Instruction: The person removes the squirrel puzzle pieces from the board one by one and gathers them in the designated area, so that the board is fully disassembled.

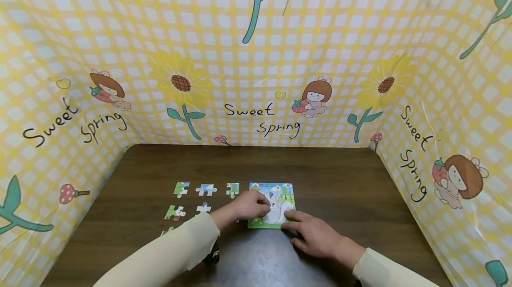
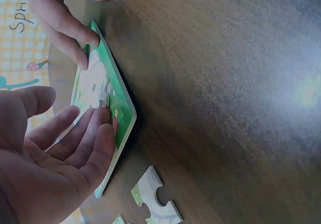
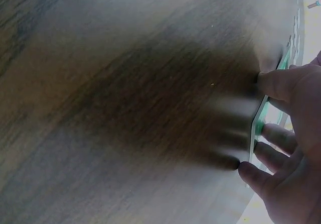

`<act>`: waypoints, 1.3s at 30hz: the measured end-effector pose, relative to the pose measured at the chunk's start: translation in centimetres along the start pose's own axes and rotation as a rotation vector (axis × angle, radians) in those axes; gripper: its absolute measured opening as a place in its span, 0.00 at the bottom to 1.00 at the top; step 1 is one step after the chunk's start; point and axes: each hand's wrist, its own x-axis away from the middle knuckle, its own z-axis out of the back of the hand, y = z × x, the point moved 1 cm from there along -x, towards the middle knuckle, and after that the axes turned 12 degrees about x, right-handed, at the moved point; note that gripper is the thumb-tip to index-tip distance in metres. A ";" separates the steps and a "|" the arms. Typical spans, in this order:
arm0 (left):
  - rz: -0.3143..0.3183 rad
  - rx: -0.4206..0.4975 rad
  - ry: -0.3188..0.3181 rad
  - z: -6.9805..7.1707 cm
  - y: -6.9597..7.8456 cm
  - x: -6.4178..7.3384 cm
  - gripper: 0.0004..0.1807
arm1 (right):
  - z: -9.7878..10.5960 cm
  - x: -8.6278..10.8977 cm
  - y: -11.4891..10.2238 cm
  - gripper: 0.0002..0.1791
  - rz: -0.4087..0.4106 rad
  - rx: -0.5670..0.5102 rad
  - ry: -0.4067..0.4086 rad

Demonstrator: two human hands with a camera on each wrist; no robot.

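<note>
A square puzzle board [image 1: 289, 191] lies flat on the table, printed with a white squirrel-like animal, trees and green grass. My left hand [image 1: 252, 205] is over the board's left half and hides part of the picture. In the left wrist view, the left fingertips [image 2: 103, 114] touch the board's surface near its green edge, and the thumb stands apart; no piece shows between them. At the board's lower right corner rests my right hand [image 1: 316, 233], its fingers spread, some on the board and others on the table. The right wrist view shows these fingers [image 3: 278, 138] along the green edge.
Several loose jigsaw pieces lie left of the board, among them a blue-and-white piece [image 1: 206, 189], a green piece [image 1: 182, 189] and a piece with a red spot [image 1: 176, 211]. My left forearm covers some. The brown wooden table [image 1: 340, 176] meets a yellow checked cloth [image 1: 256, 69] behind.
</note>
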 end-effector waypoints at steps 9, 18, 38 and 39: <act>0.003 -0.006 0.007 -0.5 0.0 -0.3 0.10 | 0.1 -0.2 0.1 0.22 -0.006 -0.002 -0.008; 0.013 -0.050 0.006 -1.3 0.4 -0.9 0.14 | 0.5 -0.1 -0.2 0.22 -0.008 -0.007 -0.017; -0.050 -0.191 0.086 -2.2 -0.3 -1.3 0.11 | 1.0 -0.1 -0.3 0.21 -0.018 -0.018 -0.034; -0.064 -0.178 0.083 -2.2 -0.3 -1.2 0.11 | 1.0 -0.1 -0.3 0.21 -0.018 -0.018 -0.035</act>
